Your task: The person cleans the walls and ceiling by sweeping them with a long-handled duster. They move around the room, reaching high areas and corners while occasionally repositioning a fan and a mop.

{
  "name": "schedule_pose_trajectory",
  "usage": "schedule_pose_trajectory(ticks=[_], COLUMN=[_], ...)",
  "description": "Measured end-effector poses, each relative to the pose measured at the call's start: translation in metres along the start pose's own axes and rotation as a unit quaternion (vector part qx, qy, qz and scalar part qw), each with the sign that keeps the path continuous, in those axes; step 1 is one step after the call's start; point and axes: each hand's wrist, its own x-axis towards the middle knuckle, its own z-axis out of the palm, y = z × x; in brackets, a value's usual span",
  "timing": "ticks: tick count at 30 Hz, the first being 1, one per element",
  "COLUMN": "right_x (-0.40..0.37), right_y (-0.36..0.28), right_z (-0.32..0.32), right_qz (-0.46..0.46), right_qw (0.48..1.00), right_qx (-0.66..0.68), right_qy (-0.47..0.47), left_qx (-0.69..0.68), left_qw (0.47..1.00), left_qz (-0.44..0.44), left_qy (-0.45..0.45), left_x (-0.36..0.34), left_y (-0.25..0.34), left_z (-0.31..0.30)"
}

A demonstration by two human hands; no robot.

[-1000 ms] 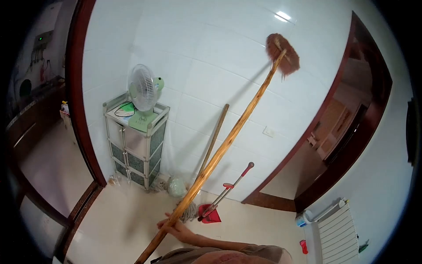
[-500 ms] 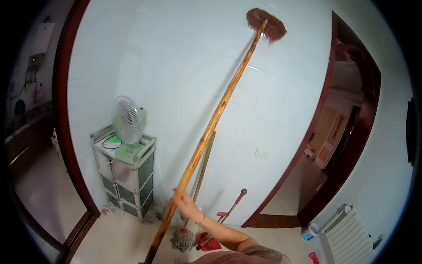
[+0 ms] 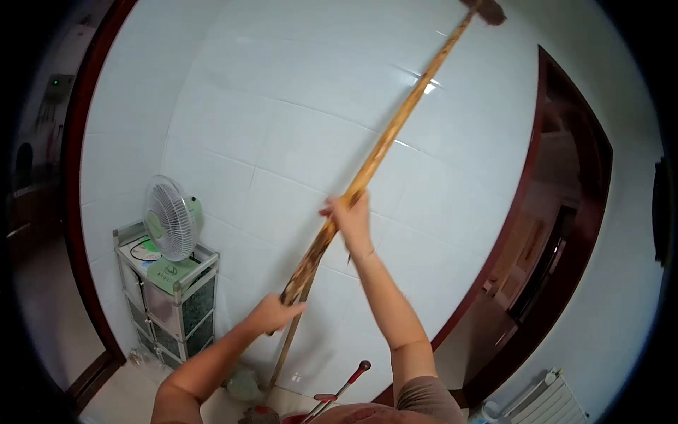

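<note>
Holding the wooden-handled broom (image 3: pixel 387 136), I have my left hand (image 3: pixel 275 314) closed low around it and my right hand (image 3: pixel 351 218) wrapped higher, nearer the bristle head (image 3: pixel 490 11); the long axis slants up rightward before the tiled wall (image 3: pixel 296 134).

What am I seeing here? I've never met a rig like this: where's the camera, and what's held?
There's no machine: a person works bare-handed, seen from one head-worn camera looking forward and down. The right hand grips a long wooden pole partway up; the left hand holds it near its lower end. Its brown brush head is partly cut off at the top edge, so contact with the tiled wall can't be judged. To the left of the picture, a fan stands on a small cabinet.
</note>
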Motion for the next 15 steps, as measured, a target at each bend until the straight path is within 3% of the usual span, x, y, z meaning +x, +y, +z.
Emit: schedule_pose_trajectory(ticks=[3, 5, 7, 15], right_x=[0.068, 0.114, 0.149, 0.196], right_y=[-0.034, -0.043, -0.055, -0.101], right_z=[-0.007, -0.006, 0.008, 0.076], right_qz=[-0.027, -0.028, -0.023, -0.023], right_qw=[0.999, 0.999, 0.996, 1.000], right_qx=[-0.004, -0.038, -0.060, -0.005], right_qy=[0.048, 0.017, 0.057, 0.008], left_qx=[-0.010, -0.022, -0.018, -0.010], left_qw=[0.993, 0.982, 0.979, 0.974], left_qz=[0.112, 0.188, 0.201, 0.204], left_qy=[-0.033, -0.002, 0.026, 0.096], left_x=[0.044, 0.066, 0.080, 0.055], left_y=[0.041, 0.070, 0.096, 0.143], left_z=[-0.020, -0.042, -0.066, -0.139])
